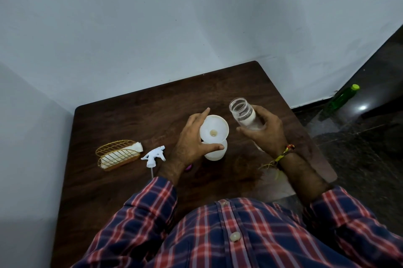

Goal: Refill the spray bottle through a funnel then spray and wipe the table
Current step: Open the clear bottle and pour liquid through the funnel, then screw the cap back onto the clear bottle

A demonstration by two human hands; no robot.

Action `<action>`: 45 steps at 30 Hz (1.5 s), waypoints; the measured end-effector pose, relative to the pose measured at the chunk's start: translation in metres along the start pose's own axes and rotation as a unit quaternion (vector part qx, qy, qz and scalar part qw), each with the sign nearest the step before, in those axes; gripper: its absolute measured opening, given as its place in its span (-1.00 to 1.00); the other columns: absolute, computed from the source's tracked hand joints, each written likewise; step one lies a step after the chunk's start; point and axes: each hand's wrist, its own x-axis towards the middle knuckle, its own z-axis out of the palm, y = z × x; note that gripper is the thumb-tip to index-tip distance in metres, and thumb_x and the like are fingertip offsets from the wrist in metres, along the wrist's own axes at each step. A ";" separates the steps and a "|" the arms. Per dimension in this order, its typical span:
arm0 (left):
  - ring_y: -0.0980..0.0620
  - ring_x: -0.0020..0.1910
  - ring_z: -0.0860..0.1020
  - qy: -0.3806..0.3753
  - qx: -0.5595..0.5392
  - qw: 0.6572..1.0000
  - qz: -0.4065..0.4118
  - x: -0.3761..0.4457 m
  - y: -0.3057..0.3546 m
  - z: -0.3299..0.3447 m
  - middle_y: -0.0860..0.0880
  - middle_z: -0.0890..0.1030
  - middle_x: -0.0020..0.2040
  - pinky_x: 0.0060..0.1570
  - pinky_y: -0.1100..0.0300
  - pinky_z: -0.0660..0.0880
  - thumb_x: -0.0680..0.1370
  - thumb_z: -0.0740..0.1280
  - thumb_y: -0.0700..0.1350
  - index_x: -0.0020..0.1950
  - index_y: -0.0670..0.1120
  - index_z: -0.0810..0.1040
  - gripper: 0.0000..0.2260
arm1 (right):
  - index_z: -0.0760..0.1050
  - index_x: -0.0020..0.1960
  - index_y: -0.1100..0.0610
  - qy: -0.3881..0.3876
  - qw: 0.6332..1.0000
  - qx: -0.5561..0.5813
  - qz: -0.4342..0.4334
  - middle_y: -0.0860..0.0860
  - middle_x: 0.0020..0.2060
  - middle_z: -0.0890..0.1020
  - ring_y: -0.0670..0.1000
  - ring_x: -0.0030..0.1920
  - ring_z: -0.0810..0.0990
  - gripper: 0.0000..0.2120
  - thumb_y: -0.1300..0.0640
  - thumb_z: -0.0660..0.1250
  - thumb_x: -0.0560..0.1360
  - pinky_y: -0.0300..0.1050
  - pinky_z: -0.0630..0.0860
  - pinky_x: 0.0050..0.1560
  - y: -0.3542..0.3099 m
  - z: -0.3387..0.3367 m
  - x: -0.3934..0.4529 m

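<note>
A white funnel (214, 129) sits in the neck of the white spray bottle (216, 154), which stands upright at the middle of the dark wooden table (122, 119). My left hand (192, 141) wraps around the bottle just under the funnel, thumb in front, forefinger pointing up. My right hand (265, 131) holds a clear open bottle (243, 114) tilted with its mouth towards the funnel, a little liquid inside. The white trigger sprayer head (153, 155) lies on the table left of my left hand. A white cloth (122, 155) rests in a gold wire basket (115, 150).
The table stands in a corner against pale walls. On the dark floor at the right stands a green bottle (342, 98) with a yellow-green cap. A small pink object (188, 167) peeks out under my left wrist. My checked shirt fills the lower view.
</note>
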 end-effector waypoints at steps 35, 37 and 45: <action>-0.15 0.33 0.42 -0.126 0.267 0.946 -0.133 -0.039 -0.092 0.040 -0.14 0.44 0.39 0.35 0.05 0.32 0.53 0.35 -0.21 0.40 -0.11 0.44 -0.57 | 0.62 0.10 0.14 0.083 0.968 0.208 0.110 0.09 -0.04 0.72 0.07 -0.04 0.68 -0.58 0.21 0.63 0.27 0.08 0.63 0.07 -0.012 -0.010 -0.018; -0.15 0.31 0.44 -0.128 0.256 0.948 -0.140 -0.039 -0.092 0.039 -0.15 0.44 0.37 0.33 0.04 0.35 0.53 0.35 -0.21 0.38 -0.11 0.45 -0.59 | 0.62 0.10 0.15 0.079 0.971 0.200 0.106 0.09 -0.03 0.71 0.08 -0.03 0.68 -0.58 0.22 0.63 0.28 0.06 0.63 0.06 -0.014 -0.010 -0.020; -0.11 0.24 0.48 -0.018 0.192 0.963 -0.187 -0.034 -0.065 0.014 -0.12 0.44 0.30 0.20 0.06 0.50 0.44 0.49 -0.07 0.38 -0.10 0.45 -0.47 | 0.59 0.13 0.21 0.073 0.984 0.147 0.068 0.08 -0.01 0.71 0.03 -0.01 0.69 -0.55 0.22 0.62 0.29 -0.16 0.60 -0.01 -0.024 -0.004 -0.021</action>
